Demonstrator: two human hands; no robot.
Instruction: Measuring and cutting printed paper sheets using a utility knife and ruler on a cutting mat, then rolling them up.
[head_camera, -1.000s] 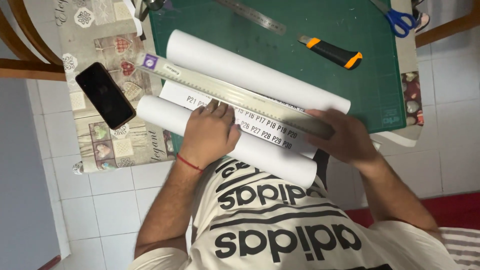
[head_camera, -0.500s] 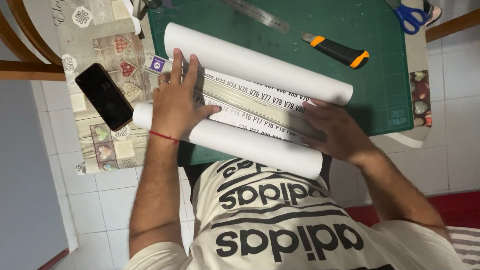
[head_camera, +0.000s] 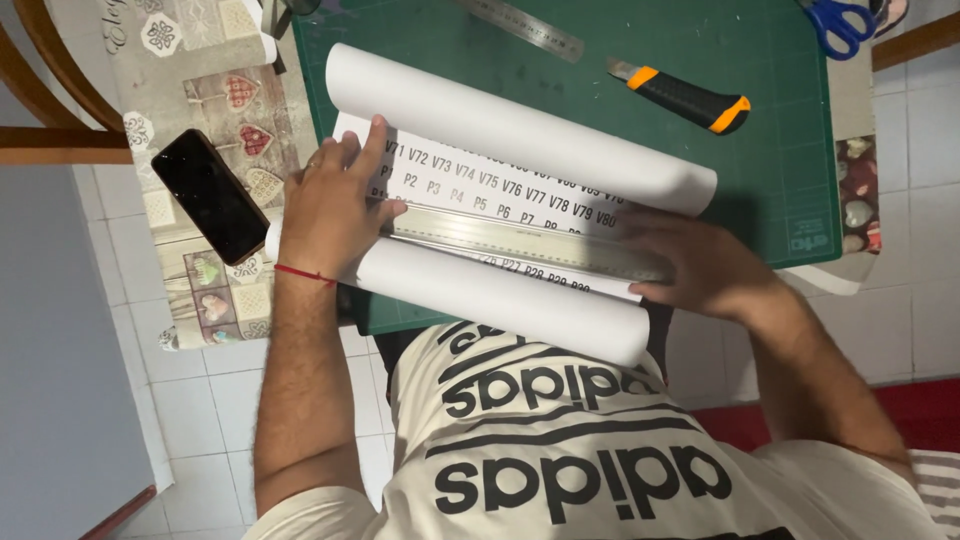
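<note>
One green cutting mat (head_camera: 780, 150) over white floor tiles (head_camera: 200, 420)

both forearms reach forward from the body, bare to the elbow. the left hand (head_camera: 335, 205) lies palm down with the fingers spread and stretched forward, the index finger longest and the thumb angled toward the right; a thin red band circles its wrist. the right hand (head_camera: 700, 265) lies flat, palm down, fingers pointing left, slightly blurred.
</note>
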